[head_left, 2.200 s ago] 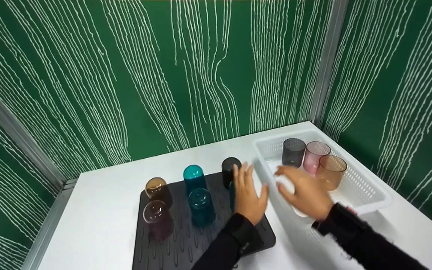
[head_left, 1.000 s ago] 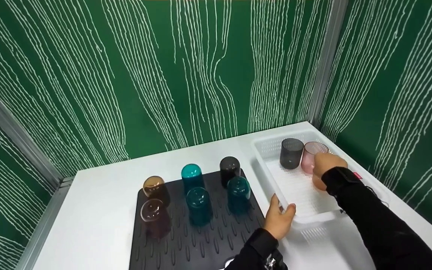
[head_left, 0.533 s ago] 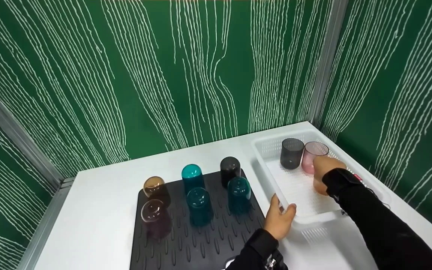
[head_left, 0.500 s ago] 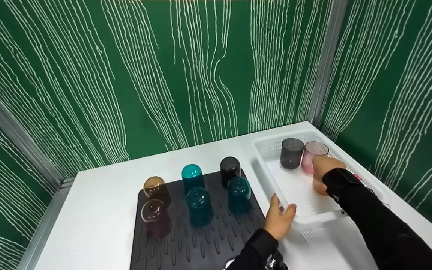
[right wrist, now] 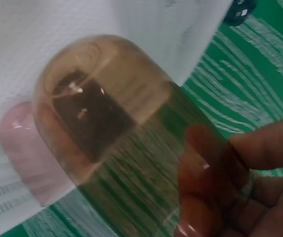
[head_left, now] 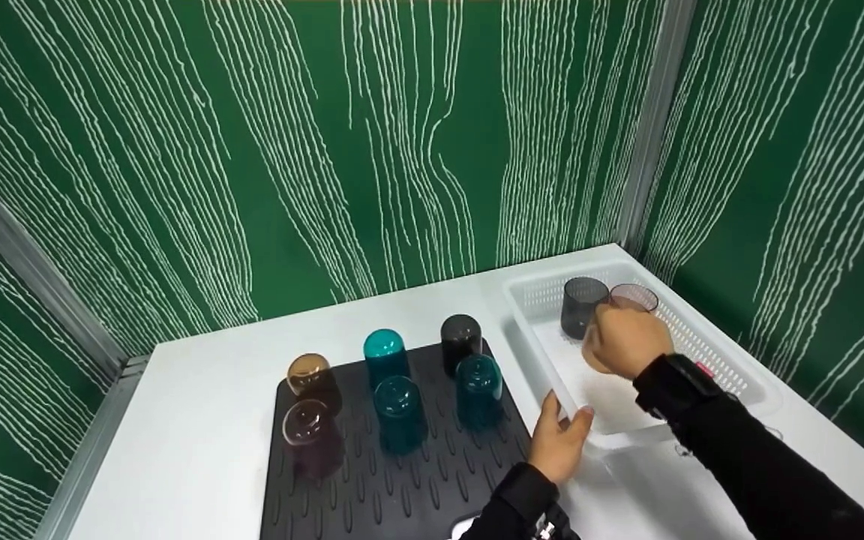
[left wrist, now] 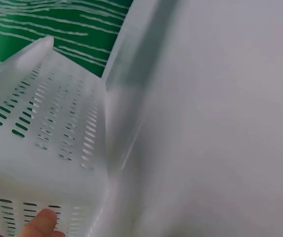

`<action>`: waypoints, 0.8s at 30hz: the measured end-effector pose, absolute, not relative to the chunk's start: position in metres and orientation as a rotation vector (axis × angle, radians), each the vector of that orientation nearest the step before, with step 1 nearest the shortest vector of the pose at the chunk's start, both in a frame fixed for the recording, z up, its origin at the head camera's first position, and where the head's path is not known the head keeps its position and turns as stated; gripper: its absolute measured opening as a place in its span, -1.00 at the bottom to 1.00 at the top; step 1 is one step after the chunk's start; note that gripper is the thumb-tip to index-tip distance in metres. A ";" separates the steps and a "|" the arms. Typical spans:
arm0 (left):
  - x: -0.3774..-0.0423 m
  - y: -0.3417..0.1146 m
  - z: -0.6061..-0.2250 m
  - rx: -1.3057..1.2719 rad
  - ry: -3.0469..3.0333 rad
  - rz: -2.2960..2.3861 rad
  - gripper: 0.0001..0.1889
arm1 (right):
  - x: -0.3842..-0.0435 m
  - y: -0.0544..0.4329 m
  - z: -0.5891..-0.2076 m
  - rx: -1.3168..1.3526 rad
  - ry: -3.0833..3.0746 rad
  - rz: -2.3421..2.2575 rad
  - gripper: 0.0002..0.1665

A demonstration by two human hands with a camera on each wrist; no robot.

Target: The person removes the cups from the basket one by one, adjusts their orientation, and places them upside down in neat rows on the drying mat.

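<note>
Two hands busy, one per job. Right hand [head_left: 631,341] grips an amber, see-through tumbler with a rounded base [right wrist: 106,108], fingers and thumb closed around its mouth end; can't tell whether any tip goes inside. Tumbler sits under that hand, within the white perforated plastic basket [head_left: 544,364]. Can't tell if its base is off the basket floor.

Left hand [head_left: 558,442] pinches the basket's side rim, left of and nearer the body than the right hand; reads as bracing.

Two tumblers share the basket: a smoky grey see-through one [head_left: 580,319], beyond and left of the right hand, and a pink see-through one [head_left: 638,294], just beyond it, partly hidden by it. Left of the left hand, a black ribbed mat [head_left: 379,487] bears six tinted tumblers, all mouth down.

Step in hand, by judgement: taking the amber tumbler out of the basket, probably to join the mat group. Next move calls for a straight lift past the grey one and over the rim near the left hand, then a turn mouth down above the bare mat left of that hand. Main risk: knocking the grey or pink one on the way up. Left hand should hold the rim until the tumbler is out.
</note>
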State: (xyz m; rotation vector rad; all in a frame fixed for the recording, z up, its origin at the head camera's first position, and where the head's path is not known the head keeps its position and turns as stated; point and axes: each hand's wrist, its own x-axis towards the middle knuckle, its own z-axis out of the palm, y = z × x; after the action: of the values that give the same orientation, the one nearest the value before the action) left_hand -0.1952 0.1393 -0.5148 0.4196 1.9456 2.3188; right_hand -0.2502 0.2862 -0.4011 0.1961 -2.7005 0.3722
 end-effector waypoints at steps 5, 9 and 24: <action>-0.193 0.137 -0.513 0.382 1.934 2.327 -0.31 | -0.230 0.268 -0.400 0.249 -2.517 0.416 -0.81; -0.192 0.131 -0.509 0.244 1.841 2.332 -0.16 | -0.214 0.254 -0.405 0.283 -2.442 0.539 -0.86; -0.191 0.075 -0.483 0.055 1.434 2.609 -0.17 | -0.172 0.213 -0.457 0.602 -1.931 0.753 -0.79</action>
State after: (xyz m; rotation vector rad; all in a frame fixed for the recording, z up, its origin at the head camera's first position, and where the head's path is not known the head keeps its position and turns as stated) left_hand -0.1909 0.0750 -0.4832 0.0549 1.4336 2.6092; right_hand -0.1722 0.2125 -0.4574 0.6023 -1.9311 0.7531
